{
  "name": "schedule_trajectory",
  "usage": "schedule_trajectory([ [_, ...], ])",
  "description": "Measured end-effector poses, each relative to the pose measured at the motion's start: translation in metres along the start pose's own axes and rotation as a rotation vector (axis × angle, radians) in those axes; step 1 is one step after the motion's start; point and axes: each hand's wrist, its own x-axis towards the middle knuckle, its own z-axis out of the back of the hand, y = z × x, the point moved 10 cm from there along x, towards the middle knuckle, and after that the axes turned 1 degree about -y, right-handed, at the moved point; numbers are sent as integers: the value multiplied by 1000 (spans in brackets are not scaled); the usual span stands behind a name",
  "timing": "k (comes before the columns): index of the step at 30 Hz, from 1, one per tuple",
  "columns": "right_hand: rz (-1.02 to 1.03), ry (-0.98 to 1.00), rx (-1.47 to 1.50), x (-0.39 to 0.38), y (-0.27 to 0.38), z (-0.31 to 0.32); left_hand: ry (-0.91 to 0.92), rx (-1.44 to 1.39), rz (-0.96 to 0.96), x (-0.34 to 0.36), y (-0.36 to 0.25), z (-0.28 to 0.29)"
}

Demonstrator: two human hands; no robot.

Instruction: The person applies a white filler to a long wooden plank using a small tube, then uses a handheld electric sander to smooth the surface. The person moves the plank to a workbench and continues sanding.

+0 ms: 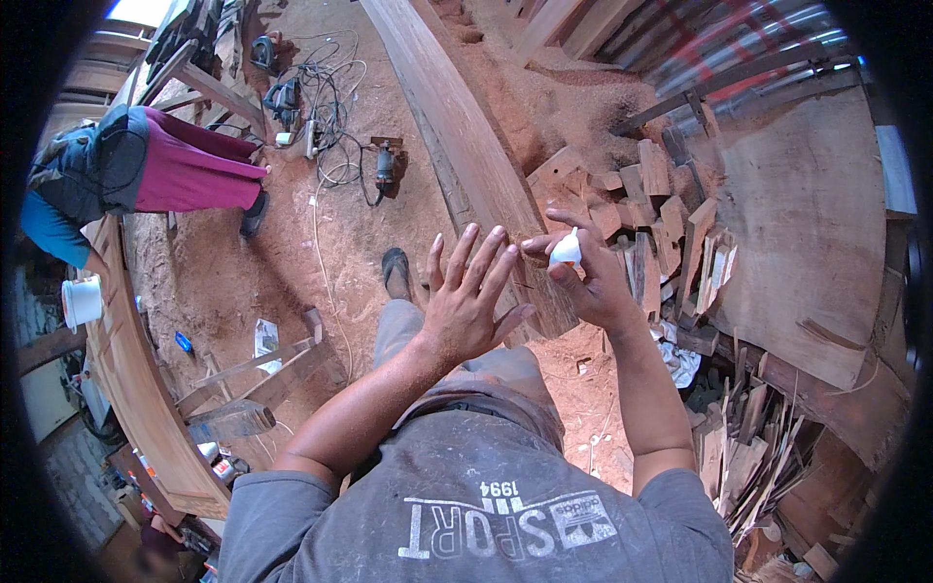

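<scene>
Hands raised in front of the chest, above a sawdust floor (pixel 292 282). Right hand (pixel 593 282) pinches a small white squeeze bottle (pixel 566 251) between thumb and fingertips; bottle sits at the fingertips, just right of the left hand's (pixel 465 306) fingers. Left hand is flat and spread, palm away from the camera, holding nothing, its fingertips near the bottle but whether they touch I cannot tell.

Bottle's long axis runs roughly up-and-down in the view, slightly tilted; its narrow end appears to point up and left toward the spread fingers, though it is too small to be sure.

Judgement on doing this well: keep the pinch on the bottle's body light and steady, keep the open hand still and close under the tip, squeeze gently so little comes out at once.

Long plank (pixel 457 136) lies below the hands, running away up the view. Offcut pile (pixel 661 223) to the right. Another person's legs (pixel 185 165) at upper left, power tools and cords (pixel 330 107) nearby.
</scene>
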Motion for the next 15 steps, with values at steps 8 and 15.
schedule_trajectory([
  [8, 53, 29, -25, 1, 13, 1, 3, 14, -16, 2, -1, 2],
  [15, 66, -1, -13, 5, 10, 2, -15, -40, -9, 1, 3, 0],
])
